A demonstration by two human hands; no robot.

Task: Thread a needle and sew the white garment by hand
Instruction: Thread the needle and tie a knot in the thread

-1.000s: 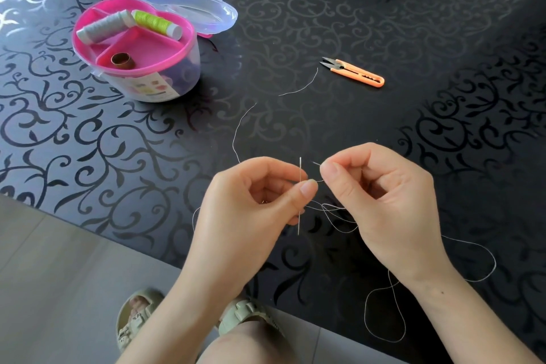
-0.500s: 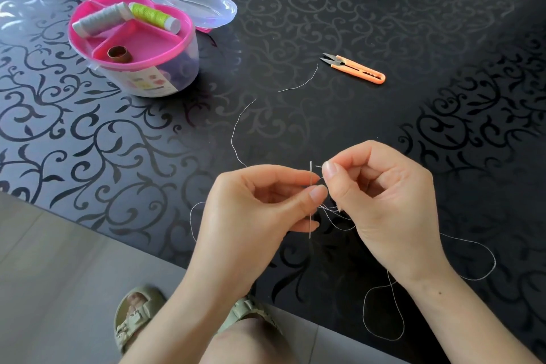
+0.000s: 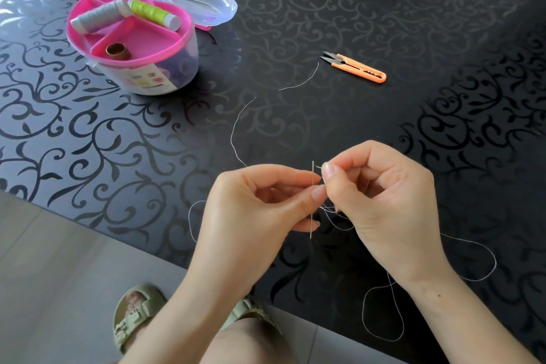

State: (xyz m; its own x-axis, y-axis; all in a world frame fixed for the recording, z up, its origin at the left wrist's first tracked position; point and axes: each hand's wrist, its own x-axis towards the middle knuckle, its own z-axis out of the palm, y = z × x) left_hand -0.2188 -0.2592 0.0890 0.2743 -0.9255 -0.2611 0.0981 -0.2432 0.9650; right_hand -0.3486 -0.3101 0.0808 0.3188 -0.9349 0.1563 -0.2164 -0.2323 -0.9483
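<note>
The needle is held upright over the table, eye upward, and is pinched at its middle between thumb and forefinger of the left hand. Just right of the needle's eye, a short end of the thread is pinched by the right hand. Whether the end is already through the eye cannot be told.

The step is judged to be the threading. It is done well when only a very short, stiff end is left free past the fingertips, and when the two hands are braced together so that the needle is not shaking.

The white garment is not seen.

Nearer than the needle, the table edge is close, and loose loops of thread lie beside it, so a snag is possible. Beyond the needle, bare table is left as far as the snips and, far to the left, the sewing box.
</note>
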